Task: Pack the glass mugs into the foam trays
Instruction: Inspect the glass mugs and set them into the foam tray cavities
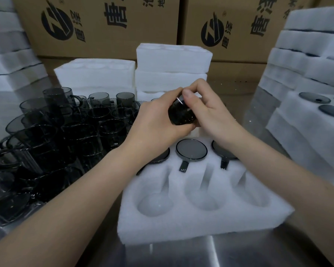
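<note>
While the fingers [188,95] of both hands curl tight round one dark glass mug [179,115], the left hand [154,122] cups it from the side and the right hand [206,112] pinches over its top. That keeps it hanging just above the far end of the foam tray [201,228]. My guess is the two-handed hold is for turning the handle to meet a slot.

In the tray's middle row sit three seated mugs [191,150], round faces up and handles tucked into slots. The leftmost is half covered by the left wrist. The near row's three pockets are empty. The far row lies behind the hands, so I cannot tell whether it is filled.

Left of the tray crowd the loose mugs [66,132] on the steel worktop [239,251], close enough for easy reaching. Beyond the tray stand spare foam stacks [172,60] and printed cartons [104,26]. To its right a filled tray [297,116] is cut off at the edge.
</note>
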`<move>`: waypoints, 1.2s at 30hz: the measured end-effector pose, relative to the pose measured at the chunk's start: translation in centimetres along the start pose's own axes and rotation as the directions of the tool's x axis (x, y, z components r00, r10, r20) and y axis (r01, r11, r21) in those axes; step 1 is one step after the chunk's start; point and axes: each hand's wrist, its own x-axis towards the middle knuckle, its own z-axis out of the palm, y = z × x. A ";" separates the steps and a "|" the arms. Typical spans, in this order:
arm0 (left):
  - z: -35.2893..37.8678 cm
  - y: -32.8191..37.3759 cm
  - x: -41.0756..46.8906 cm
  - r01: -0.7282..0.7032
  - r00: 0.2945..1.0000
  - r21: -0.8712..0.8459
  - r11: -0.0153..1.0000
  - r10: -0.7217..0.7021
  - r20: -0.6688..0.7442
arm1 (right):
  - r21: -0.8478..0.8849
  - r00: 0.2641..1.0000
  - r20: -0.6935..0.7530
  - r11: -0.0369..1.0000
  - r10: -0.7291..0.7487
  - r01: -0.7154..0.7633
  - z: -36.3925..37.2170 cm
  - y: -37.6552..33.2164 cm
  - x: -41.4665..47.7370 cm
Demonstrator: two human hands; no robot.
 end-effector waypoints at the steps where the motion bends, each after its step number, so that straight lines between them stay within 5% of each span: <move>1: 0.0 0.0 0.0 -0.016 1.000 0.003 1.000 0.016 -0.005 | 0.075 1.000 -0.008 0.997 0.026 -0.026 -0.1 0.0 0.1; 9: 0.0 -0.8 -0.3 -0.075 0.997 -0.050 0.996 0.076 0.004 | 0.435 0.962 0.025 0.864 0.272 -0.256 -0.8 0.2 0.8; 13: 0.0 -0.6 -0.4 -0.099 0.995 -0.110 0.989 0.099 -0.003 | 0.582 0.906 0.321 0.697 0.275 -0.418 -1.1 0.2 1.0; 16: 0.0 -0.5 -0.2 -0.077 0.997 -0.090 0.993 0.079 0.016 | 0.527 0.892 0.366 0.731 0.266 -0.434 -1.2 0.1 0.8; 23: 0.8 -1.0 0.1 -0.001 1.000 0.057 0.998 0.000 0.012 | 0.238 0.988 0.061 0.959 0.141 -0.152 -0.1 0.4 0.2; 32: 0.7 -0.9 -0.3 -0.231 0.970 0.086 0.969 0.223 0.096 | 0.380 0.943 0.024 0.870 0.331 -0.315 -0.8 0.0 0.6; 36: 0.4 -0.5 -0.3 -0.344 0.930 0.021 0.939 0.338 0.145 | 0.456 0.894 0.255 0.770 0.368 -0.447 -1.5 0.1 0.9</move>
